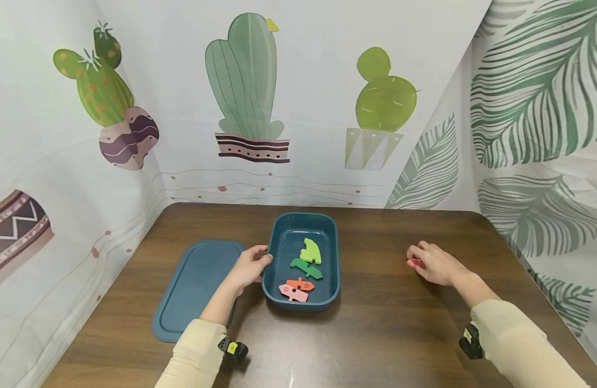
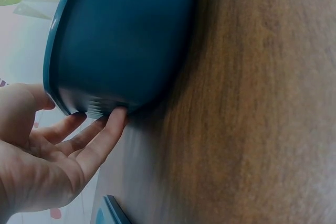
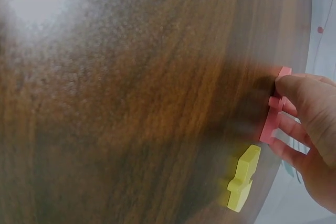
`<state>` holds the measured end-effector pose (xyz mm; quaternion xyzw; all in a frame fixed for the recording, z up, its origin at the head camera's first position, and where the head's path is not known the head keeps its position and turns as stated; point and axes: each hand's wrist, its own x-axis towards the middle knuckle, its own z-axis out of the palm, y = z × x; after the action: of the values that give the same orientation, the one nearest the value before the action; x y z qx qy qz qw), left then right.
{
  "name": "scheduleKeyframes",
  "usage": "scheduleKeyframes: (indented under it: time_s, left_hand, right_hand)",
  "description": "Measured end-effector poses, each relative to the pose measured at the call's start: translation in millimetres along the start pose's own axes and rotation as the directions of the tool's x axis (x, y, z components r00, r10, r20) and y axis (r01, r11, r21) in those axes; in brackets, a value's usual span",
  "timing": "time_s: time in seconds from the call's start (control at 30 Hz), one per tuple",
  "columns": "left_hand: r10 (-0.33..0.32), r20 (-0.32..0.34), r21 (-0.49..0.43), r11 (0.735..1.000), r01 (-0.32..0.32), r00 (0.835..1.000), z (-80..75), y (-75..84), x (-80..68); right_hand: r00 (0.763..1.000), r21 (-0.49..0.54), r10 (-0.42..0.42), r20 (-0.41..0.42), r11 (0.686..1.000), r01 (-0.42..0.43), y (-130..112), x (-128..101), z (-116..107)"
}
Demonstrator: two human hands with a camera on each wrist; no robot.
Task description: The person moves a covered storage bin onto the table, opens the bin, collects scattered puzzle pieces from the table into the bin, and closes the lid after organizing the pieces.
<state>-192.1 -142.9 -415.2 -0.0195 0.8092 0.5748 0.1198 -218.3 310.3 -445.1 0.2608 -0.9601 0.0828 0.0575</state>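
A dark blue plastic box (image 1: 334, 269) holds several flat puzzle pieces: a light green piece (image 1: 310, 252), a dark green piece (image 1: 306, 268), an orange piece (image 1: 305, 285) and a pink piece (image 1: 294, 293). My left hand (image 1: 249, 268) grips the box's left side, thumb at the rim and fingers against the outer wall (image 2: 105, 106). Away to the right, my right hand (image 1: 436, 264) pinches a pinkish-red puzzle piece (image 3: 274, 109) between thumb and fingers. On the table near that hand lies a yellow puzzle piece (image 3: 244, 179), hidden in the head view.
A blue lid (image 1: 196, 291) lies flat on the brown wooden table (image 1: 376, 334), left of the box and partly behind my left forearm. A cloth printed with cacti and leaves (image 1: 317, 97) hangs behind and beside the table.
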Motion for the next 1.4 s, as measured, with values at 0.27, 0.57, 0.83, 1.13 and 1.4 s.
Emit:
scheduleKeyframes:
  time_s: [0.27, 0.57, 0.83, 1.13, 1.4]
  left_hand:
    - [-0.005, -0.015, -0.008, 1.000, 0.004, 1.000, 0.4, -22.7, 19.3]
    - [0.001, -0.016, -0.014, 1.000, -0.001, 1.000, 0.3, -24.0, 20.3]
    - [-0.001, -0.014, -0.017, 1.000, 0.001, 1.000, 0.7, -23.3, 19.4]
    - [-0.003, -0.014, -0.011, 1.000, 0.003, 1.000, 0.7, -23.1, 19.7]
    - [-0.011, -0.022, -0.003, 1.000, 0.011, 1.000, 0.8, -20.2, 16.6]
  right_hand:
    - [0.999, -0.001, -0.030, -0.031, 1.000, 0.030, -0.7, 0.7, 0.3]
    - [0.995, -0.001, -0.076, -0.059, 0.997, 0.076, 1.2, 1.3, 4.4]
    - [0.992, -0.023, -0.115, -0.044, 0.993, 0.114, 2.0, 2.8, 4.4]
    - [0.990, -0.036, -0.136, -0.041, 0.990, 0.134, -0.1, 4.5, 2.8]
    - [0.982, -0.051, -0.173, -0.072, 0.984, 0.169, -0.1, 4.3, 0.6]
